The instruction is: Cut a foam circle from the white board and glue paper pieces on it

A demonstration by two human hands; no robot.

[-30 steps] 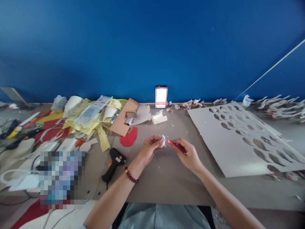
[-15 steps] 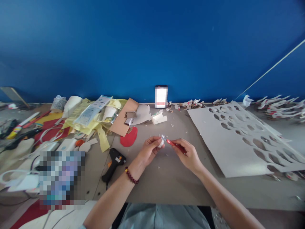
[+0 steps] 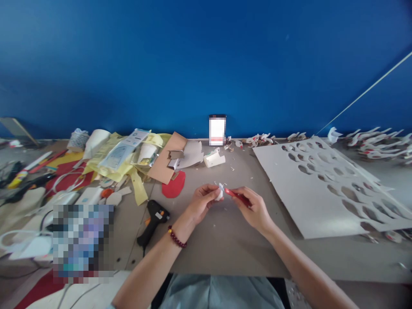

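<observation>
In the head view, the left hand (image 3: 200, 202) pinches a small white piece (image 3: 220, 196) between its fingers above the bench (image 3: 222, 246), while the right hand's (image 3: 255, 208) fingers clamp a red-handled tool (image 3: 230, 192) at the piece's three o'clock, a glue gun (image 3: 152, 223) lying toward eight.

"How's the light?"

"Moderate and diffuse. The blue wall (image 3: 180, 68) is paler at upper left and darkest toward the top right corner; the tabletop (image 3: 234, 244) takes only soft shadows."

"Any glare?"

"A pale sheen near the lower edge of the white cut-out sheet (image 3: 309, 201)."

"Sharpness?"

"Fair mid-frame, though the small white piece (image 3: 219, 195) lacks fine detail. The sides stretch and smear, especially the stacked white pieces (image 3: 383, 153) at right. Mosaic blocks cover the upright screen (image 3: 217, 130) and an area at lower left."
</observation>
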